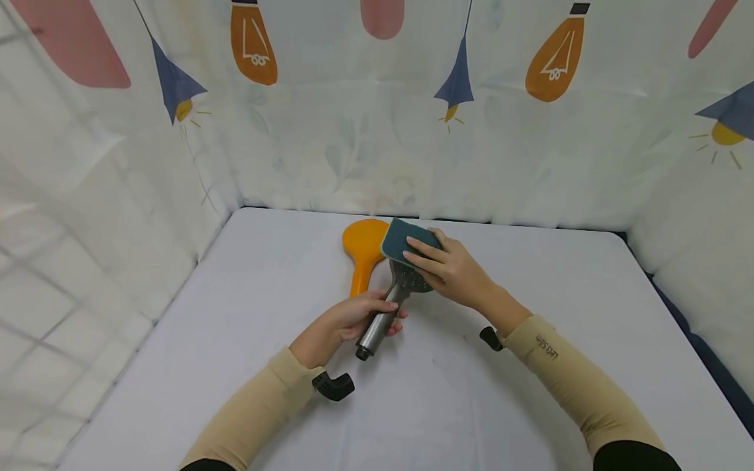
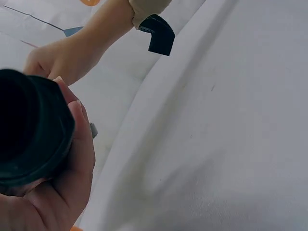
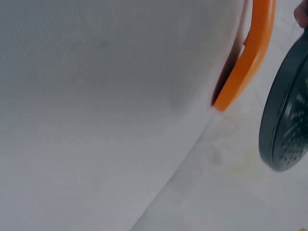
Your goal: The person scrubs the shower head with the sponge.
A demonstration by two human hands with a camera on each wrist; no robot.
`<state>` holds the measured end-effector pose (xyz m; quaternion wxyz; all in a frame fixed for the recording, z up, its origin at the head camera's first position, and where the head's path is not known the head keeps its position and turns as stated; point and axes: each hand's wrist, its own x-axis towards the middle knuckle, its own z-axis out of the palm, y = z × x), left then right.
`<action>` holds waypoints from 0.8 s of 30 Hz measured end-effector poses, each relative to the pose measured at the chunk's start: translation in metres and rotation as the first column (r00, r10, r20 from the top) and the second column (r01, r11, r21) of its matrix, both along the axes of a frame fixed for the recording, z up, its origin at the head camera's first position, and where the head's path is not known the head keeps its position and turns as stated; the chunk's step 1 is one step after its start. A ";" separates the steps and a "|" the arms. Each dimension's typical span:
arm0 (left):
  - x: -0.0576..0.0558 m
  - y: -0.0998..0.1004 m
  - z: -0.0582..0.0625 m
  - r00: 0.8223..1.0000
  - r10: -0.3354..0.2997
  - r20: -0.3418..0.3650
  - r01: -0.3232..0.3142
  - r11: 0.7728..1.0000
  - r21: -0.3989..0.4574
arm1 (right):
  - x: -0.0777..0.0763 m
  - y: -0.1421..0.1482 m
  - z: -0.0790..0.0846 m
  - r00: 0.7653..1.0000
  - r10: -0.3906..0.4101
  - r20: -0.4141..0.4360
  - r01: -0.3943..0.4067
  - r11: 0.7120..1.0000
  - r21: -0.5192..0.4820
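Over the table, my left hand [image 1: 359, 315] grips the silver handle of a shower head [image 1: 402, 291], its fingers wrapped round it. The black hollow end of the handle [image 2: 29, 130] looms large in the left wrist view. My right hand [image 1: 458, 273] holds a dark teal sponge [image 1: 405, 239] just above the shower head's spray face, partly covering it; whether the two touch, I cannot tell. In the right wrist view the dotted spray face [image 3: 292, 132] shows at the right edge. Behind my left hand lies an orange paddle-shaped thing [image 1: 363, 245] with a round head.
A white-covered table [image 1: 530, 392] spreads under both arms. Its back edge meets a pale curtain [image 1: 377, 150] printed with lamps and bulbs, and more curtain hangs at both sides. Dark wrist mounts [image 1: 334, 386] stick out beside the sleeves.
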<state>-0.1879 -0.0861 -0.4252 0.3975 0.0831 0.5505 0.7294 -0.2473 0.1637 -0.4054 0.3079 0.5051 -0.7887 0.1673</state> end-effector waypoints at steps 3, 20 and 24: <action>0.001 -0.002 0.001 1.000 0.010 -0.004 -0.010 1.000 -0.009 | -0.010 0.008 0.002 0.997 -0.080 0.023 0.082 0.993 -0.085; 0.000 -0.004 0.000 1.000 0.024 -0.009 -0.024 1.000 -0.003 | 0.021 -0.024 0.001 0.991 0.120 -0.066 -0.114 0.990 0.078; 0.000 -0.002 -0.002 1.000 0.002 0.006 -0.002 1.000 -0.011 | 0.007 -0.012 0.002 0.999 0.050 -0.010 -0.050 0.999 -0.021</action>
